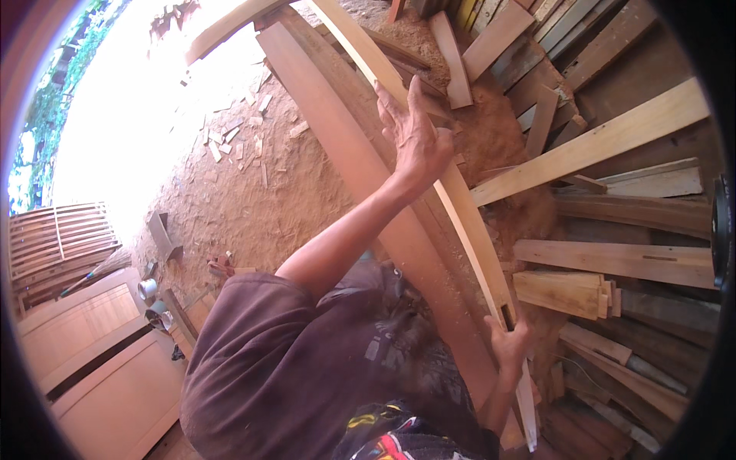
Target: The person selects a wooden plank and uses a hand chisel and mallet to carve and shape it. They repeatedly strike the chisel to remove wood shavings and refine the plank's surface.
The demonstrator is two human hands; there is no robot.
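Observation:
A long, pale wooden rail [469, 224] runs from the top of the view down to the lower right, bowed by the lens. My left hand [418, 142] grips it in its upper part, the fingers and thumb lying along its sides. Farther down, my right hand [511, 343] is closed round the rail, its thumb beside a dark slot [504, 314] cut into the wood. A pale crosspiece [598, 146] reaches right from the rail's middle; whether the two are joined I cannot tell. Beneath lies a wide reddish-brown plank [337, 138], sprinkled with sawdust.
Stacked boards and offcuts [613, 261] crowd the right side. Wood chips [222, 139] are strewn over the sandy ground [284, 207] to the left. Panelled doors [115, 376] lie at lower left, below a slatted wooden piece [57, 238]. Another pale piece [238, 27] crosses the top.

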